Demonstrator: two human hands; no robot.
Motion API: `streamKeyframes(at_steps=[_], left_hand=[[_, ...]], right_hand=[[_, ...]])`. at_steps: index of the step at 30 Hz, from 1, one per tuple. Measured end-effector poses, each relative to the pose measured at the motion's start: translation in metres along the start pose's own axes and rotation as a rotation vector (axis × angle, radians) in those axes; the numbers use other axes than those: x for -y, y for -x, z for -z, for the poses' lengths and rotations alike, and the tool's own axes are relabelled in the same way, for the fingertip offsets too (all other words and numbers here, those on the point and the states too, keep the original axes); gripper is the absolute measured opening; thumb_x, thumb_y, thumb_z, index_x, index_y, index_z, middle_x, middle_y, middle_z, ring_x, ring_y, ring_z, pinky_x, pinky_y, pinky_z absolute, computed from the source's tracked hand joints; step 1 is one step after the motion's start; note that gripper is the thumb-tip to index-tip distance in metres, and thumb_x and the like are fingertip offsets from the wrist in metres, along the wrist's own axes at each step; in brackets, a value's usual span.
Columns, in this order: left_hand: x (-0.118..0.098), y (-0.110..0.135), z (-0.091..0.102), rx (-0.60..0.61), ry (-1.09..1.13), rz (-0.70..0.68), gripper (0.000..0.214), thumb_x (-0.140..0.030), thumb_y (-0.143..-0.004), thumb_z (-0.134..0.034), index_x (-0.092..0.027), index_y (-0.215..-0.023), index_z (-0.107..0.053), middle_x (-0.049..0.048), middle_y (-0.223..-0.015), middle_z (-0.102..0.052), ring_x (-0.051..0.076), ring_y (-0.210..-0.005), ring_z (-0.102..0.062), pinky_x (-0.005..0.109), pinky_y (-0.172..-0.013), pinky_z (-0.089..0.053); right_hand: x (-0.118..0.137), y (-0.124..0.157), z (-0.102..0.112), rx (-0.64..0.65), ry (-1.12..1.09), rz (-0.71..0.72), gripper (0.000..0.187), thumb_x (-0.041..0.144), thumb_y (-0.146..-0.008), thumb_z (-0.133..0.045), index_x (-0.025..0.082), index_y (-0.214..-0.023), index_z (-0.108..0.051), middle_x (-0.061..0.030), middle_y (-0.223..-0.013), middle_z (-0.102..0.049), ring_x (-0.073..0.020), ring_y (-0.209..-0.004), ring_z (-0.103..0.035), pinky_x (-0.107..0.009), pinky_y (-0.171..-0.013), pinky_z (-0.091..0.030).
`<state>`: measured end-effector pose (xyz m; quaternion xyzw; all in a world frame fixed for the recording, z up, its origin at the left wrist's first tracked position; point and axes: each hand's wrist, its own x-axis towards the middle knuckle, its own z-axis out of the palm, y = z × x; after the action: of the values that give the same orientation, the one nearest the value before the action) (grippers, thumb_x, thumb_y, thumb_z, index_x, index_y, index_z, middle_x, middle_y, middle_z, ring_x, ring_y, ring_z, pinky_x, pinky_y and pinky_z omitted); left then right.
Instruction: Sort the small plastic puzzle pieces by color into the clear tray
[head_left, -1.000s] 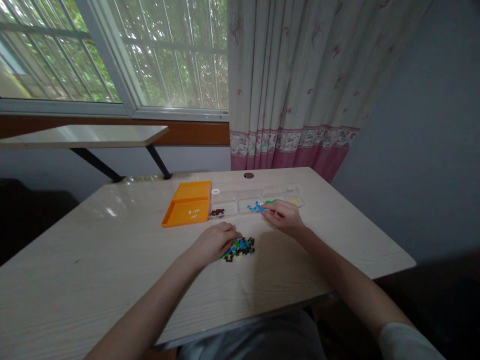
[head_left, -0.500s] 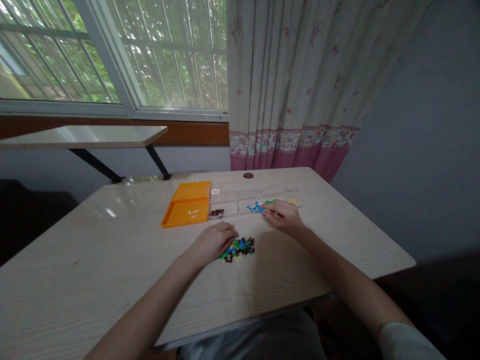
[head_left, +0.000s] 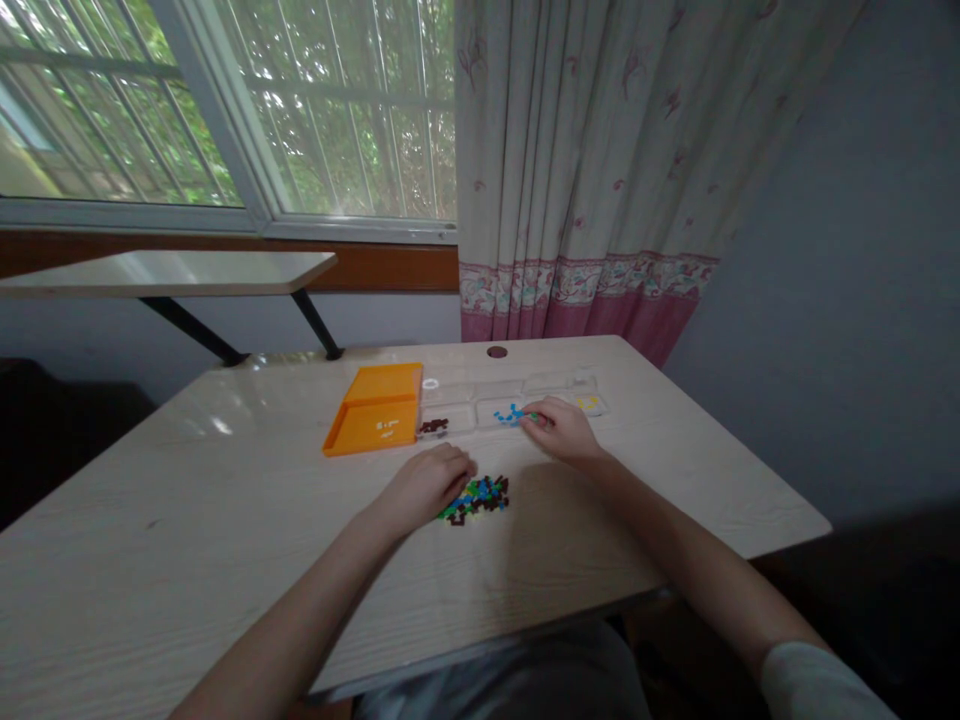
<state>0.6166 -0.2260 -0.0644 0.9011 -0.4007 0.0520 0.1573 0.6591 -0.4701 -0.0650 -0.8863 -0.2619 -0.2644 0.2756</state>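
A heap of small plastic bricks (head_left: 484,497) in brown, blue, green and yellow lies on the table. My left hand (head_left: 431,485) rests at the heap's left edge, fingers curled together; whatever is under them is hidden. Over the clear compartment tray (head_left: 454,412) is my right hand (head_left: 562,428), its thumb and fingers pinched. A bit of green shows at the fingertips, but whether it is held or lies behind them I cannot tell. Blue bricks (head_left: 510,413) lie in the compartment just left of those fingertips. Brown bricks (head_left: 433,426) and yellow bricks (head_left: 589,402) occupy other compartments.
Left of the tray lies an open orange case (head_left: 375,405) with a few white pieces (head_left: 387,428) in it. A raised shelf (head_left: 225,270) on black legs stands at the back left. The table (head_left: 225,520) runs back toward a curtain (head_left: 570,200) and window.
My right hand has shifted slightly down and closed its fingers more over the tray; green pieces that showed above it are now mostly covered. My left hand stays at the heap.
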Motion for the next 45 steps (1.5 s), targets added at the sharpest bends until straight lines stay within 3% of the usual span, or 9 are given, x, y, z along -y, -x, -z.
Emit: streamKeyframes(at_steps=[10,14,17,20,28,32,37,41,45], left_hand=[[-0.003,-0.001,0.002,-0.037,0.047,0.043,0.014,-0.016,-0.079,-0.043,-0.017,-0.08,-0.058,0.0051,-0.078,-0.059,0.015,-0.078,-0.052,0.025,-0.071,-0.04],[-0.005,-0.004,-0.002,-0.142,0.363,0.214,0.01,-0.016,-0.074,-0.046,-0.015,-0.073,-0.056,0.0009,-0.068,-0.056,0.011,-0.063,-0.05,0.021,-0.057,-0.039],[-0.006,-0.008,-0.007,-0.237,0.732,0.364,0.006,-0.02,-0.069,-0.052,-0.014,-0.07,-0.051,-0.0036,-0.058,-0.05,0.007,-0.051,-0.044,0.017,-0.047,-0.033],[-0.008,-0.013,-0.009,-0.312,1.03,0.433,0.017,-0.025,-0.065,-0.06,-0.014,-0.066,-0.047,-0.0053,-0.056,-0.048,0.005,-0.048,-0.042,0.015,-0.045,-0.031],[-0.011,-0.015,-0.014,-0.318,1.308,0.48,0.026,-0.028,-0.058,-0.068,-0.014,-0.065,-0.047,-0.0061,-0.051,-0.049,0.004,-0.043,-0.042,0.015,-0.043,-0.029],[-0.008,-0.015,-0.02,-0.302,1.277,0.497,0.026,-0.028,-0.059,-0.068,-0.013,-0.066,-0.048,-0.0067,-0.049,-0.047,0.003,-0.04,-0.038,0.014,-0.04,-0.025],[-0.006,-0.014,-0.021,-0.297,1.115,0.414,0.023,-0.032,-0.066,-0.062,-0.014,-0.071,-0.049,-0.0057,-0.054,-0.046,0.004,-0.043,-0.04,0.015,-0.041,-0.028],[-0.008,-0.01,-0.01,-0.257,0.729,0.35,0.014,-0.028,-0.076,-0.051,-0.014,-0.076,-0.053,-0.0023,-0.061,-0.051,0.008,-0.054,-0.046,0.018,-0.049,-0.036],[-0.01,-0.005,0.0,-0.133,0.342,0.12,0.018,-0.016,-0.08,-0.042,-0.016,-0.084,-0.06,0.0047,-0.083,-0.058,0.014,-0.081,-0.052,0.026,-0.074,-0.041]], right_hand=[[-0.012,-0.009,-0.016,0.059,0.096,-0.141,0.029,0.04,-0.082,-0.049,0.019,-0.092,-0.065,-0.0013,-0.066,-0.059,-0.0125,-0.062,-0.052,-0.022,-0.059,-0.037],[-0.005,-0.004,-0.017,0.125,0.066,-0.09,0.024,0.035,-0.081,-0.051,0.019,-0.091,-0.065,-0.0008,-0.066,-0.059,-0.0116,-0.061,-0.052,-0.021,-0.059,-0.037],[0.008,0.004,-0.019,0.211,0.002,0.044,0.021,0.034,-0.078,-0.056,0.02,-0.09,-0.065,0.0002,-0.065,-0.059,-0.0103,-0.059,-0.052,-0.02,-0.058,-0.037],[0.025,0.013,-0.022,0.229,-0.051,0.173,0.024,0.039,-0.076,-0.058,0.021,-0.092,-0.064,0.0008,-0.066,-0.06,-0.0097,-0.059,-0.052,-0.019,-0.057,-0.036],[0.043,0.019,-0.027,0.195,-0.05,0.209,0.022,0.039,-0.08,-0.053,0.023,-0.09,-0.064,0.001,-0.064,-0.06,-0.009,-0.055,-0.052,-0.019,-0.057,-0.036],[0.043,0.02,-0.026,0.189,-0.044,0.213,0.021,0.038,-0.08,-0.053,0.023,-0.088,-0.065,0.0011,-0.063,-0.06,-0.0087,-0.054,-0.051,-0.019,-0.056,-0.036],[0.041,0.02,-0.027,0.173,-0.044,0.229,0.018,0.036,-0.08,-0.053,0.023,-0.087,-0.065,0.0011,-0.064,-0.061,-0.0089,-0.055,-0.052,-0.019,-0.056,-0.037],[0.033,0.016,-0.024,0.082,-0.078,0.246,0.018,0.032,-0.08,-0.053,0.021,-0.087,-0.065,0.0005,-0.067,-0.063,-0.0079,-0.055,-0.052,-0.018,-0.058,-0.039],[0.025,0.008,-0.011,-0.078,-0.074,0.201,0.019,0.032,-0.079,-0.054,0.019,-0.082,-0.066,-0.0004,-0.064,-0.062,-0.0075,-0.052,-0.051,-0.017,-0.056,-0.04]])
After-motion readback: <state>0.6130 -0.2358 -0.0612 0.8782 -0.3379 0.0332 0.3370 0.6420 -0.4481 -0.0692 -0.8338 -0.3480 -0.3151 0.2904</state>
